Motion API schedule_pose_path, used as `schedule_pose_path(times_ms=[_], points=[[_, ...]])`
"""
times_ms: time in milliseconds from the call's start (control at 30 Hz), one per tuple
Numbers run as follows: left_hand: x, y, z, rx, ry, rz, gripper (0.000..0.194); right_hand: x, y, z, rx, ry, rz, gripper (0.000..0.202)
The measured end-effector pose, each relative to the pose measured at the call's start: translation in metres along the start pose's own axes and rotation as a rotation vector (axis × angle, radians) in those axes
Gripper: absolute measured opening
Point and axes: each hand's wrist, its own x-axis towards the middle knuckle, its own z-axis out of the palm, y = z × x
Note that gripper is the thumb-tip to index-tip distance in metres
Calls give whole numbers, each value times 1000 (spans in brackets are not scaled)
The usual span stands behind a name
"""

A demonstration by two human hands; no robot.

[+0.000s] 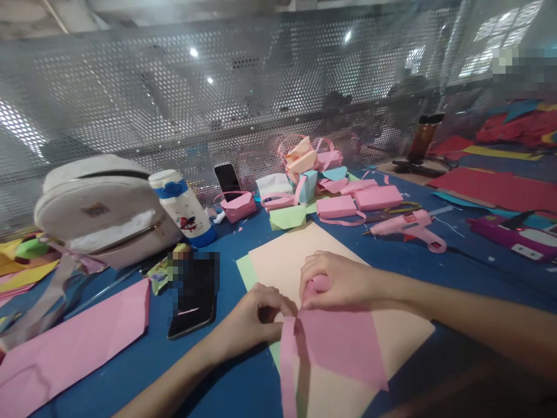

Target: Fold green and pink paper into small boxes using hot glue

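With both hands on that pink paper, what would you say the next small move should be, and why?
Probably press the fold flat. The right hand pins the top of the pink paper against the peach sheet, while the left hand pinches its left edge, where a narrow strip is turned up and not yet creased. Running the left fingers down that strip should set it.

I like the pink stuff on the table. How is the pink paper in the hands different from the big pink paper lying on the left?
The pink paper in the hands is being folded by the left hand and right hand; the big pink paper on the left lies untouched. The held one rests on a peach sheet; the other lies straight on the blue table. The held one looks smaller. Both are pink.
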Motion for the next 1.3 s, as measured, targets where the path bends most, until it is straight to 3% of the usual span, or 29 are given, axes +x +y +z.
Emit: schedule_pose_path(times_ms=[100, 233, 333, 433, 500, 567, 633, 800, 1133, 1300], points=[[-1, 0, 1, -65, 46, -46, 12, 0, 2, -1, 1, 38, 48, 1], [-2, 3, 1, -155, 55, -82, 8, 1, 7, 0, -36, 63, 47, 15], [-2, 3, 2, -142, 68, -60, 10, 0, 7, 4, -249, 219, -66, 29], [-1, -2, 3, -220, 191, -76, 13, -3, 0, 8, -538, 409, -234, 28], [0, -5, 2, -309, 340, -104, 17, -7, -6, 12, -624, 454, -307, 20], [0, -7, 2, -373, 471, -129, 20, -9, -9, 15, -586, 413, -313, 13], [-1, -6, 3, -422, 529, -150, 21, -9, -7, 18, -460, 342, -241, 13], [-3, -4, 12, -552, 440, -178, 21, -3, 5, 29, -279, 306, -140, 29], [1, -11, 8, -398, 549, -232, 15, 17, 11, 34, -65, 227, 7, 6], [2, -19, 8, -446, 485, -260, 19, 23, 15, 34, -12, 206, 15, 11]])
